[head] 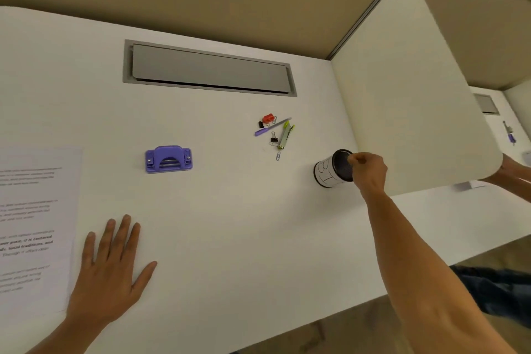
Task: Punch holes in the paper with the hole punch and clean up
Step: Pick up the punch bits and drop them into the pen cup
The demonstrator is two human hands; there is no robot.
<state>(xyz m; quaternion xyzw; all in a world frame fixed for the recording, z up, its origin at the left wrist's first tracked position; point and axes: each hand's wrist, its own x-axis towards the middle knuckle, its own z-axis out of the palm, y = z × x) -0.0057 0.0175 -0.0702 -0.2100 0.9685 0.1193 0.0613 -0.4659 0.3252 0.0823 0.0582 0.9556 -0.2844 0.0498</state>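
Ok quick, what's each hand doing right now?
Left hand: open, flat on the table, holding nothing.
Right hand: pinching the rim of the pen cup.

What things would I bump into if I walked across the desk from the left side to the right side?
printed paper → left hand lying flat → purple hole punch → little pile of pens and clips → black pen cup → right hand pinching the cup's rim.

On the mesh pen cup [333, 169] I read a handwritten "BT" on its white label — on the printed paper [31, 224] only bold scraps: "it is centered", "local traditions, and".
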